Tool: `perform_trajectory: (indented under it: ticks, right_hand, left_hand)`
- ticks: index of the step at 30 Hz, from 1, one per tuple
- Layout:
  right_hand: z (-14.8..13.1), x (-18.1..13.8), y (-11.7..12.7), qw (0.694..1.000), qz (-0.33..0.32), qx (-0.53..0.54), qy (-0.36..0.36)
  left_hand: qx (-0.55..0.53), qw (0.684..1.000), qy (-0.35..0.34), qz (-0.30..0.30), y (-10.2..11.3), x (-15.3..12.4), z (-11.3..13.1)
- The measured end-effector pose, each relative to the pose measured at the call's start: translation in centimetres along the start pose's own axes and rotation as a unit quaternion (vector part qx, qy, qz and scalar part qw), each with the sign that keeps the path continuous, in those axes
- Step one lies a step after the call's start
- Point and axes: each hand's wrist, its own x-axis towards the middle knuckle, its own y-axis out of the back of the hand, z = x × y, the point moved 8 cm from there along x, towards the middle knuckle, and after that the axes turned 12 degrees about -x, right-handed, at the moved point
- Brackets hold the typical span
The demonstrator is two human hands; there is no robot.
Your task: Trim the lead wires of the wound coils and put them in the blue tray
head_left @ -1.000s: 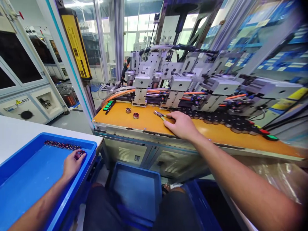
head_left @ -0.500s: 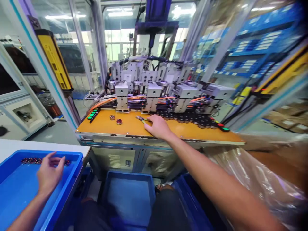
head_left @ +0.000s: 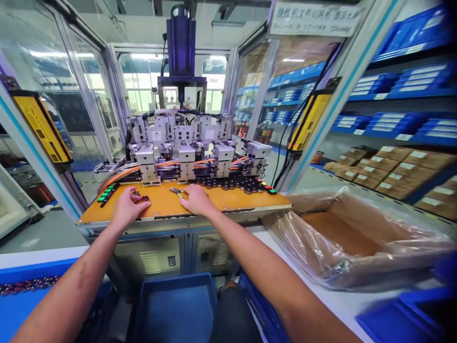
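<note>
Orange board forms the surface (head_left: pixel 228 204), and on its left half the left hand (head_left: pixel 125 209) rests palm down with its fingers (head_left: pixel 136 200) bent against two small dark ring parts (head_left: pixel 144 198); whether they pinch one cannot be told. Near the middle, the right hand (head_left: pixel 195 200) lies knuckles up with its fingers over the handles of a pair of pliers (head_left: pixel 176 191), the grip hidden, the pliers' nose pointing toward the far left corner. Green buttons (head_left: pixel 105 194) sit at the left edge, and a row of black round parts (head_left: pixel 228 183) lines the far edge under the grey machine blocks (head_left: pixel 185 155).
</note>
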Motion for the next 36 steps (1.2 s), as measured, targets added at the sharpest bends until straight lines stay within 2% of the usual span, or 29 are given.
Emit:
perform_trajectory:
  ticks: [4,8,11,15,18,21,23,24,26,28,30,33,36]
  right_hand:
    - [-0.2,-0.4,1.0,1.000,0.011,0.015,0.000]
    - [-0.4,-0.6,2.0,0.999,0.029,0.043,0.002]
    - [0.0,-0.5,2.7,0.997,0.040,0.070,-0.003]
    - [-0.3,-1.4,4.6,0.991,0.071,0.117,0.014]
    - [-2.2,-4.9,6.3,0.981,0.097,0.160,0.047]
    - [-5.7,-11.6,7.7,0.959,0.099,0.229,0.131]
    - [-8.8,-17.4,9.5,0.895,0.113,0.328,0.280]
    - [-9.9,-19.8,9.8,0.884,0.105,0.327,0.316]
    - [-11.2,-23.1,9.6,0.894,0.079,0.275,0.346]
    - [-11.7,-24.8,8.8,0.911,0.046,0.216,0.347]
    - [-11.8,-25.7,8.1,0.915,0.021,0.198,0.352]
    - [-11.8,-26.8,7.4,0.905,-0.002,0.224,0.360]
    - [-12.0,-28.3,7.2,0.868,-0.010,0.326,0.375]
  left_hand:
    - [-0.044,0.998,-0.001,0.036,-0.2,-0.7,1.6]
    - [-0.145,0.988,-0.021,0.045,1.0,-3.6,2.8]
    - [-0.248,0.968,-0.027,0.038,2.2,-7.7,3.0]
    - [-0.337,0.941,0.019,0.034,3.0,-15.3,1.9]
    - [-0.345,0.937,0.035,0.044,3.1,-21.4,1.2]
    - [-0.290,0.954,-0.025,0.078,3.8,-26.4,1.8]
    - [-0.267,0.956,-0.071,0.093,4.2,-28.7,2.2]
    - [-0.265,0.956,-0.087,0.093,4.2,-29.4,2.3]
    - [-0.255,0.958,-0.112,0.066,3.8,-30.1,2.4]
    - [-0.246,0.961,-0.124,0.040,3.3,-30.4,2.4]
    - [-0.254,0.960,-0.113,0.034,2.9,-30.4,2.2]
    - [-0.280,0.955,-0.083,0.048,2.6,-30.5,1.8]
    - [-0.308,0.949,-0.061,0.029,2.1,-30.3,1.4]
